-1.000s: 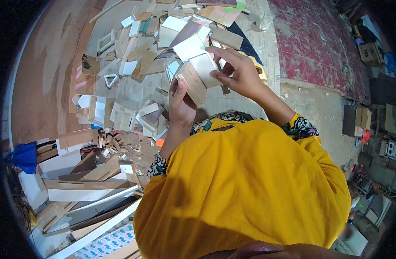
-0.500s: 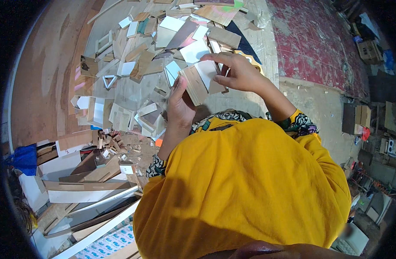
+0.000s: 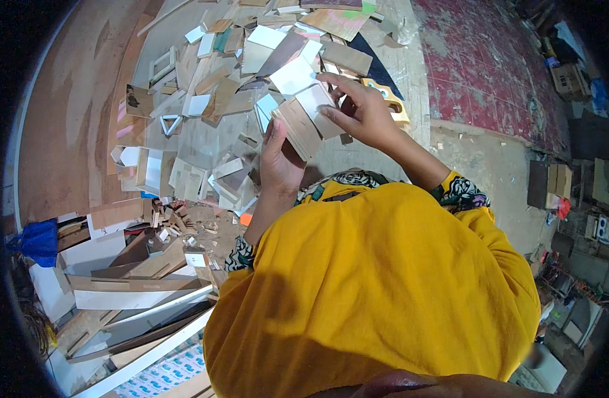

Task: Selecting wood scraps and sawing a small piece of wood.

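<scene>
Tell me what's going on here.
A person in a yellow garment holds a small stack of flat brown wooden pieces in the left hand. The right hand pinches a pale square piece at the stack's top. Below lies a heap of cut board offcuts on the plywood floor.

A small stack of thin rectangular wooden board pieces, tan on the face with pale edges [image 3: 300, 127], is held up above the littered floor, tilted so its long side slants down to the right. A lighter, whitish square piece [image 3: 316, 101] lies against its upper right end, touching it and angled slightly upward.
</scene>
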`<state>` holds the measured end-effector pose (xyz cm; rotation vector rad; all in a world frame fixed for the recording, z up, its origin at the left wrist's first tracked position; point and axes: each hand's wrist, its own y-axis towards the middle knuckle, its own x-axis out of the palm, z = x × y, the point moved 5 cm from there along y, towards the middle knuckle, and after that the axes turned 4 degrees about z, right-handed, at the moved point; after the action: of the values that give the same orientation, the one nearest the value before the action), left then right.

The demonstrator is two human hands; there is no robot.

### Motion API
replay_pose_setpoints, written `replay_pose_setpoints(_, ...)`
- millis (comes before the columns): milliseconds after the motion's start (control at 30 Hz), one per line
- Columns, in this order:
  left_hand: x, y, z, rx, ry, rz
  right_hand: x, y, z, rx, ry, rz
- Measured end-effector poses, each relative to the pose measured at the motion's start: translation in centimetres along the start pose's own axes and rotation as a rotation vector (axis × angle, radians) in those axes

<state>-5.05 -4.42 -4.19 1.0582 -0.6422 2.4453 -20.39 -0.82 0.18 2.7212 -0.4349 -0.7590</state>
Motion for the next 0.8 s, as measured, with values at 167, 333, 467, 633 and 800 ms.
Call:
replay_pose_setpoints(167, 0.4, -0.1, -0.1, -0.011, -0.031, -0.016, 0.0, 0.0, -0.9, -0.114, -0.06, 0.121)
replay_pose_setpoints(333, 0.5, 0.1, 0.0, -0.017, -0.019, -0.023, 0.1, 0.2, -0.1, -0.158, -0.035, 0.079)
replay_pose_setpoints(467, -0.2, 0.8, -0.1, -0.074, -0.132, -0.063, -1.0, 0.5, -0.3, -0.17, 0.198, -0.089)
replay_pose_setpoints(633, -0.1, 0.8, 0.1, -0.145, -0.153, -0.042, -1.4, 0.9, -1.4, -0.343, -0.248, -0.204)
replay_pose_setpoints(800, -1.4, 1.3, -0.3, -0.155, -0.127, -0.065, -0.5, 0.9, -0.8, -0.364, -0.494, -0.258)
